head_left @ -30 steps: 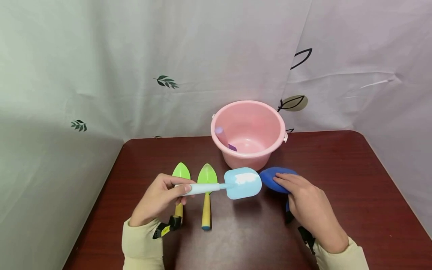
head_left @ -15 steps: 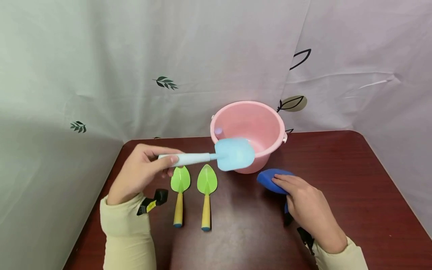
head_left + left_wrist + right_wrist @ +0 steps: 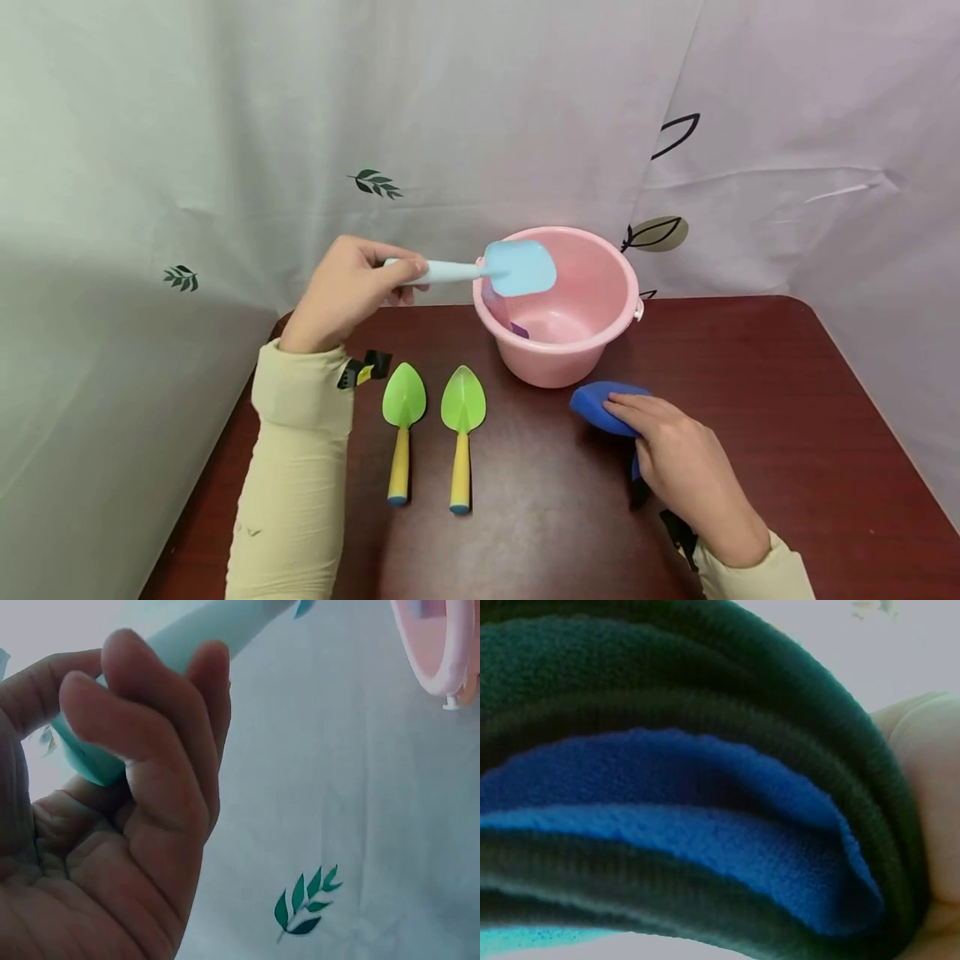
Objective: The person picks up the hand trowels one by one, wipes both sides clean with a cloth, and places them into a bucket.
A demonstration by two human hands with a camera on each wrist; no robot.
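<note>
My left hand (image 3: 352, 287) pinches the pale handle of a light-blue toy shovel (image 3: 521, 268), held nearly level. Its blade overlaps the left rim of a pink bucket (image 3: 551, 367) in the head view; the height between them is hard to judge. Curled fingers and part of the handle (image 3: 214, 634) show in the left wrist view. Lower right, my right hand (image 3: 686, 458) grips a folded blue cloth (image 3: 603, 407) near the table. Soft blue folds of this cloth (image 3: 780, 870) fill much of the right wrist view.
A purple-handled tool (image 3: 519, 331) leans inside the bucket. Two green trowels with yellow handles, one left (image 3: 405, 396) and one right (image 3: 462, 400), lie side by side on the dark red table (image 3: 540, 517). A pale patterned curtain (image 3: 450, 108) hangs behind.
My left hand has lifted the light-blue shovel up and away from me, from in front of the bucket to its left rim. The right hand with the cloth has barely moved.
</note>
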